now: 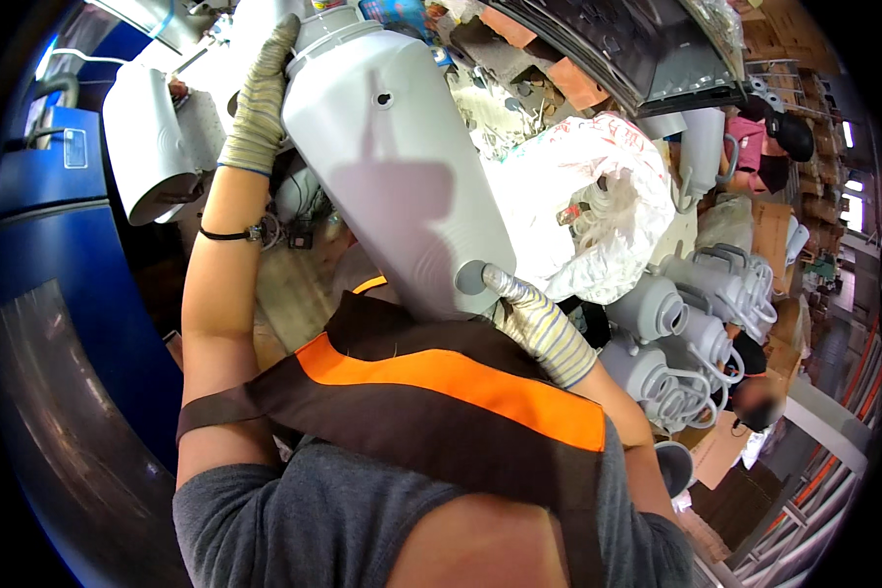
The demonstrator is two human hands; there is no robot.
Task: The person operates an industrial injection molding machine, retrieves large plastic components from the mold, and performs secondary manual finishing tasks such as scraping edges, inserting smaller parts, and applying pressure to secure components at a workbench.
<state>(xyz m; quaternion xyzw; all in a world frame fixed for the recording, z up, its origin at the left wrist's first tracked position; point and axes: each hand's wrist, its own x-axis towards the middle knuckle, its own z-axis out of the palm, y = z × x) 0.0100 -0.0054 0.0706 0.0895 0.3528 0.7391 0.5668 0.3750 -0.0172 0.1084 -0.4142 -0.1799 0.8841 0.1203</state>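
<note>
A large pale grey plastic jug body (392,147) lies slanted across my front, its necked end away from me and its base near my apron. It has a small dark hole (384,99) in its wall. My left hand (265,88), in a striped knit glove, grips the far left side by the neck. My right hand (539,328), gloved alike, holds the lower right end, its underside fingers hidden. The thumb of that hand touches a darker grey round disc (470,277) on the wall near the base.
An open white plastic bag (647,211) holding pale parts lies right of the jug body. Several grey jugs with handles (720,284) stand farther right. A blue machine (44,284) is at left, near another pale shell (142,127). Two people (750,157) are beyond, at right.
</note>
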